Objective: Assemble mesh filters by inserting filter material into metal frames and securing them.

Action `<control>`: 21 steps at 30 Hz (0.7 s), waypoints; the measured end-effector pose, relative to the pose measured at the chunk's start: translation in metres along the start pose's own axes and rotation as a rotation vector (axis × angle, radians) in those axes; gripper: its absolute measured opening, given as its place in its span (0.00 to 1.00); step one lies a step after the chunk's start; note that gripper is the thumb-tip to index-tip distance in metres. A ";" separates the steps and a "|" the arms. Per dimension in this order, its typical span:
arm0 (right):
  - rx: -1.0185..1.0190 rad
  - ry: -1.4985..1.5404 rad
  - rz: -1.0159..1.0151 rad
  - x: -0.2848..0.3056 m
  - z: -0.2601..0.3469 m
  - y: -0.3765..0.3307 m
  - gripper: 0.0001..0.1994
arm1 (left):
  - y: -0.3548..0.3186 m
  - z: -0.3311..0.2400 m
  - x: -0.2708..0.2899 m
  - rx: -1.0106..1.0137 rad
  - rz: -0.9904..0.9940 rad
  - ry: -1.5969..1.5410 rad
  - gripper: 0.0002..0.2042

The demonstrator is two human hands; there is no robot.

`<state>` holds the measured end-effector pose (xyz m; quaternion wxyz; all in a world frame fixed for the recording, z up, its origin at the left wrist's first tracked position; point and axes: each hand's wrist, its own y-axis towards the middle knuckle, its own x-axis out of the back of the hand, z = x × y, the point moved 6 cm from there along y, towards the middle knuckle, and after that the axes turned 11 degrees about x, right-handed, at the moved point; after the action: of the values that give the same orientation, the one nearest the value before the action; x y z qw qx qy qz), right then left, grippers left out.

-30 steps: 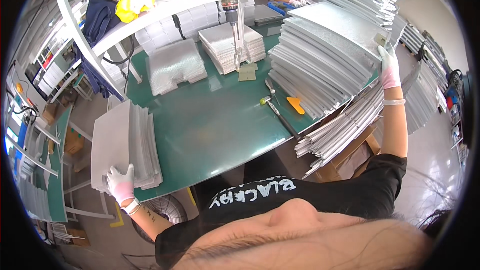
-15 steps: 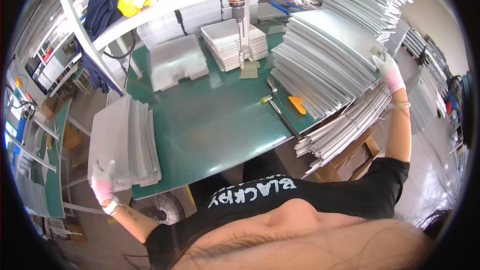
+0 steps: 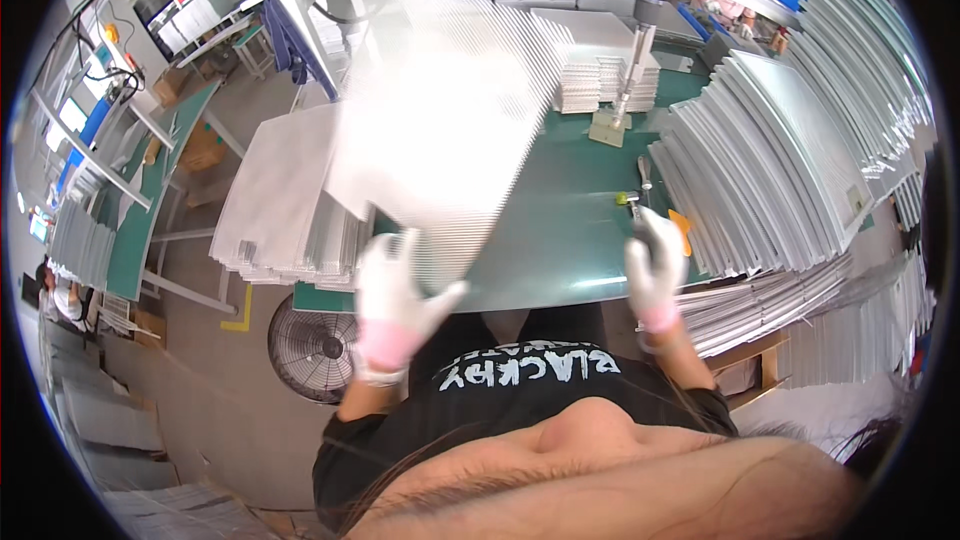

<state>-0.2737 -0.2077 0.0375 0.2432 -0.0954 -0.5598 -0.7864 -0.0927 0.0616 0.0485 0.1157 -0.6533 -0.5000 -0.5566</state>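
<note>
A large silvery ribbed panel [image 3: 440, 120], blurred by motion, rises over the left half of the green bench. At its lower corner is my gloved left hand [image 3: 395, 295], with fingers stretched up and thumb spread away; I see no firm grip on the sheet. My gloved right hand [image 3: 655, 270] is closed around the handle of a hammer [image 3: 627, 199]. That handle is mostly hidden, while its green-tipped head shows just beyond the fingers. A yellow-orange tool [image 3: 681, 230] lies beside this hand, and a small grey-handled tool [image 3: 644, 172] lies farther back.
Left of me is a pile of thin silvery sheets [image 3: 275, 190]. Tall stacks of panels [image 3: 760, 160] crowd the right side. A vertical powered tool [image 3: 640, 40] hangs over the back of the green bench [image 3: 560, 250]. A floor fan [image 3: 325, 345] stands below at left.
Both hands have come inward, the left from the left pile and the right from the right stack to the hammer. The ribbed panel now covers the back left. My view has turned left.
</note>
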 end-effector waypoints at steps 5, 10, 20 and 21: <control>-0.106 -0.034 0.434 -0.167 -0.072 -0.037 0.24 | -0.027 -0.016 -0.156 -0.028 0.757 0.037 0.36; -0.064 -0.241 0.824 -0.208 -0.109 -0.054 0.27 | 0.112 0.000 -0.161 -0.049 0.531 -0.147 0.32; -0.043 -0.241 0.807 -0.212 -0.097 -0.047 0.27 | 0.388 0.126 -0.232 0.497 0.251 0.187 0.46; -0.064 -0.243 0.812 -0.209 -0.099 -0.047 0.27 | 0.393 0.110 -0.228 0.479 0.264 0.189 0.46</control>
<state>-0.1042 -0.2302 -0.1247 0.4623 -0.4075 -0.4768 -0.6268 0.3090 -0.1659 -0.0233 0.3842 -0.6120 -0.5150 -0.4610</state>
